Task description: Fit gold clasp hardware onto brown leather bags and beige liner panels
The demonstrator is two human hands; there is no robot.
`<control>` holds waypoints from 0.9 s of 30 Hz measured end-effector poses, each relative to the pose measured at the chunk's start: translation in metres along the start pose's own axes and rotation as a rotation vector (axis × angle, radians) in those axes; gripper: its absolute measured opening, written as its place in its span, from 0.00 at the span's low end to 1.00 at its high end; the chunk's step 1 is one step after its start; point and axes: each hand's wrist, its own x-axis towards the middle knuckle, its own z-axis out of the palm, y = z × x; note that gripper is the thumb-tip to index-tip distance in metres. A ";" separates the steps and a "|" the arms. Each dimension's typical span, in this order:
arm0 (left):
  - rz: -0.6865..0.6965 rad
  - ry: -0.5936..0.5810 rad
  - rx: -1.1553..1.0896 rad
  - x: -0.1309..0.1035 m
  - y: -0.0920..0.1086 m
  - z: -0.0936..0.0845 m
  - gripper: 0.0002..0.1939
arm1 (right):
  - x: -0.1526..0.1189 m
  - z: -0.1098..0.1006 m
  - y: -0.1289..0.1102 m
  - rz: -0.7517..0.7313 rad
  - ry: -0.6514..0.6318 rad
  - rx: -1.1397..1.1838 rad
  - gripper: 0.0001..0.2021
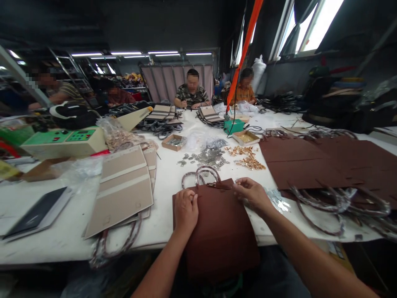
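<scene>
A brown bag panel (220,227) lies on the white table's (167,182) near edge and hangs over it toward me. A plastic-wrapped handle (203,173) loops out from its top edge. My left hand (185,208) rests as a closed fist on the panel's upper left part. My right hand (252,192) pinches the panel's top right corner, beside the handle's fitting. Just beyond lie heaps of silver metal fittings (207,157) and gold metal fittings (248,159).
Beige striped panels (124,186) are stacked to the left, brown panels (310,161) and wrapped handles (341,203) to the right. A green-topped machine (65,140) and a dark notebook (39,211) sit far left. Several people work at the table's far end.
</scene>
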 end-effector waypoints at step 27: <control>-0.576 0.066 -0.701 0.004 -0.017 0.002 0.23 | -0.030 0.016 -0.015 -0.267 -0.036 -0.492 0.15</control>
